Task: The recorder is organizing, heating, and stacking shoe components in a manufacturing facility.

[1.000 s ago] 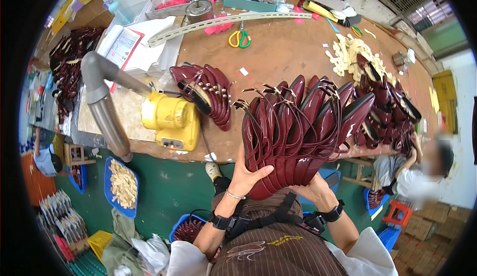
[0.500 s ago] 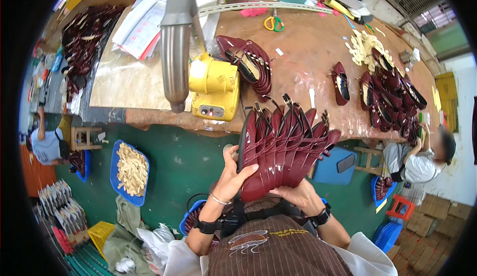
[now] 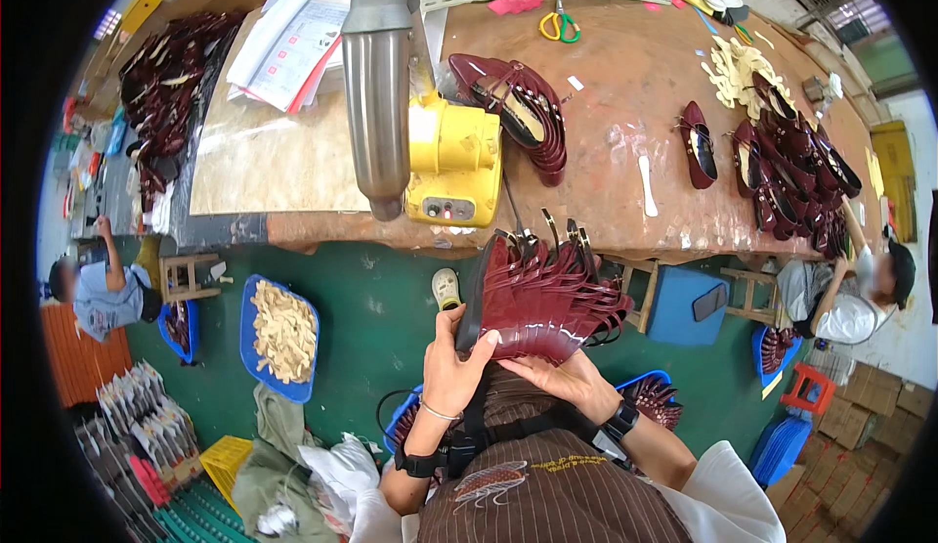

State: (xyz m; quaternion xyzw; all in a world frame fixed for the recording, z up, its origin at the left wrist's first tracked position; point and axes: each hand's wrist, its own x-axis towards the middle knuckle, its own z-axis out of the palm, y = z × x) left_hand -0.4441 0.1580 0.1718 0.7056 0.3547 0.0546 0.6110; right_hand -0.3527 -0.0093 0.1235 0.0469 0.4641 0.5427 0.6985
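Note:
I hold a row of several nested burgundy patent shoes [image 3: 543, 308] with thin straps, in front of my body and below the table's edge. My left hand [image 3: 453, 367] grips the left end, its thumb on the near side of the shoes. Cupped under the bundle from the right is my right hand [image 3: 570, 387], its fingers partly hidden beneath the shoes. Beyond the bundle, at the table edge, stands a yellow machine [image 3: 454, 157] with a thick metal pipe [image 3: 378, 113]. Another nested row of burgundy shoes [image 3: 532, 118] lies on the table beside it.
On the brown table [image 3: 606, 201] are a white stick [image 3: 647, 186], scissors [image 3: 560, 25], a single shoe [image 3: 697, 147], a shoe pile [image 3: 787, 172] and papers [image 3: 288, 44]. Blue baskets [image 3: 246, 333] stand on the green floor. A person [image 3: 855, 294] sits at right, another [image 3: 107, 284] at left.
The shoe bundle has come down and closer to my body, both hands with it. My view has shifted a little, so the table things appear further right. The person at right has moved an arm.

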